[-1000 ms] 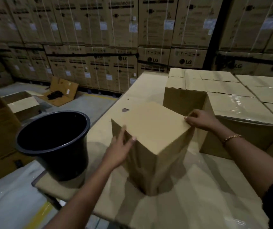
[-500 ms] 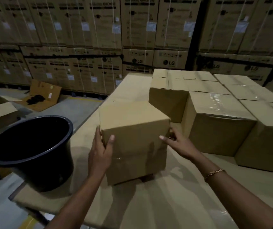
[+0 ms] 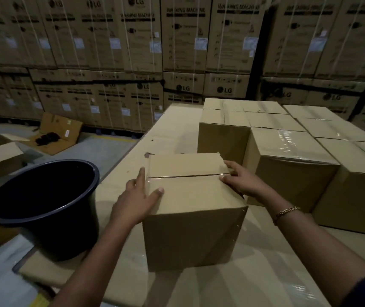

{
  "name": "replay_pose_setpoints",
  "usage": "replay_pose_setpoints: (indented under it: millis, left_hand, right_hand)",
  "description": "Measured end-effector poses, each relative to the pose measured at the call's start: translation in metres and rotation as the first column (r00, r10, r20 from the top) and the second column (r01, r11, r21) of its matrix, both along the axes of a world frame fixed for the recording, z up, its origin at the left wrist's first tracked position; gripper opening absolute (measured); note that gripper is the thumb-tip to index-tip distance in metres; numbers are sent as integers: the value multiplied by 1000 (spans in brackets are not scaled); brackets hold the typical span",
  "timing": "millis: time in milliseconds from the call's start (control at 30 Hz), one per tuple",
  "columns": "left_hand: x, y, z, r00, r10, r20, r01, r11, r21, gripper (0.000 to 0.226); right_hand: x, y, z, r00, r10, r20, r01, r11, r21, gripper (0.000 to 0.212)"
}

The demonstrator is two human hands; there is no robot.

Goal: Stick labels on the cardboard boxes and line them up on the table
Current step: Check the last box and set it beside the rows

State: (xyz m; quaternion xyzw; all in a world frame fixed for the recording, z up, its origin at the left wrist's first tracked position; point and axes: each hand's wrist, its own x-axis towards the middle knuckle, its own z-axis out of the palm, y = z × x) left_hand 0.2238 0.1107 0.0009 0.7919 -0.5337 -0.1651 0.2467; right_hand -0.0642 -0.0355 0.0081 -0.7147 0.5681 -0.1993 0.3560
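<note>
A plain cardboard box point(image 3: 190, 218) stands upright on the cardboard-covered table point(image 3: 232, 284), its taped top seam facing up. My left hand point(image 3: 135, 200) lies against the box's left top edge, fingers straight along the side and thumb on the top. My right hand point(image 3: 241, 182) rests on the right top edge with fingers spread over the top. Several taped boxes point(image 3: 287, 156) stand in rows at the right and behind. No label shows on the near box.
A large black bucket point(image 3: 44, 204) stands at the table's left edge, close to my left arm. Open cardboard boxes point(image 3: 0, 151) and a flattened carton point(image 3: 60, 131) lie on the floor at left. Stacked appliance cartons point(image 3: 177, 52) wall off the back.
The box was tipped on a corner, then turned and set flat with its seamed top up. Both hands shifted from its sides to its top edges.
</note>
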Motion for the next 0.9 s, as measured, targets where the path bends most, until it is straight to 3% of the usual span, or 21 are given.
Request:
replay_pose_setpoints:
  millis: [100, 167, 267, 367, 467, 567, 633, 700, 767, 900]
  left_hand:
    - [-21, 26, 12, 943, -8, 332, -1, 1000, 28, 67]
    - [-28, 28, 19, 929, -54, 365, 25, 996, 82, 62]
    - [-12, 0, 26, 950, -137, 280, 97, 984, 151, 54]
    - [20, -41, 31, 913, -213, 348, 148, 967, 205, 51]
    - [35, -63, 31, 897, -98, 431, 49, 991, 123, 54]
    - [13, -43, 22, 968, 48, 247, -52, 999, 11, 68]
    - [-10, -11, 13, 989, 36, 142, -47, 996, 75, 86]
    - [-27, 19, 3, 996, -29, 85, 14, 985, 175, 93]
    - [-31, 28, -4, 997, -74, -22, 77, 976, 205, 92]
    - [-24, 13, -4, 982, -146, -122, 154, 986, 57, 74]
  right_hand:
    - [-3, 6, 0, 988, 26, -154, -43, 993, -107, 53]
    - [-3, 12, 5, 954, 23, -300, -76, 983, -165, 52]
    - [-3, 34, 19, 829, -39, -558, -127, 959, -255, 52]
    - [1, 67, 27, 729, -53, -683, -246, 910, -333, 57]
    - [5, 86, 30, 814, 56, -579, -288, 904, -317, 53]
    - [-8, 72, 28, 933, -44, -357, -111, 909, -402, 41]
    - [-25, 55, 16, 929, -137, -345, -18, 913, -408, 51]
    - [-35, 47, 5, 958, -79, -275, 29, 983, -181, 64]
    - [-33, 47, -2, 987, 6, -162, -5, 1000, 8, 60]
    - [-19, 53, -1, 948, 14, -318, -58, 990, -129, 52]
